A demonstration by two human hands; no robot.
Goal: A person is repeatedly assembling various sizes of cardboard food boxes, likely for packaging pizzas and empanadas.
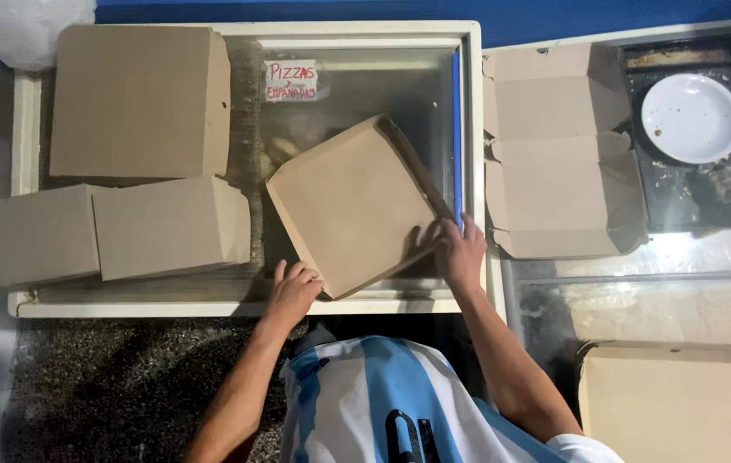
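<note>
A closed brown cardboard pizza box [350,206] lies turned at an angle on the glass lid of a white chest freezer [245,304]. My left hand [293,291] rests at the box's near left corner, fingers touching its edge. At the near right corner my right hand [460,250] presses on the box's edge with spread fingers. Both hands are on the box; neither lifts it off the lid.
Three closed cardboard boxes [138,101] [170,226] [35,236] lie on the freezer's left half. An unfolded box [558,146] lies open on a second freezer at right, beside a white plate [691,117]. Another closed box [674,403] sits at bottom right. A handwritten label [291,81] is stuck to the glass.
</note>
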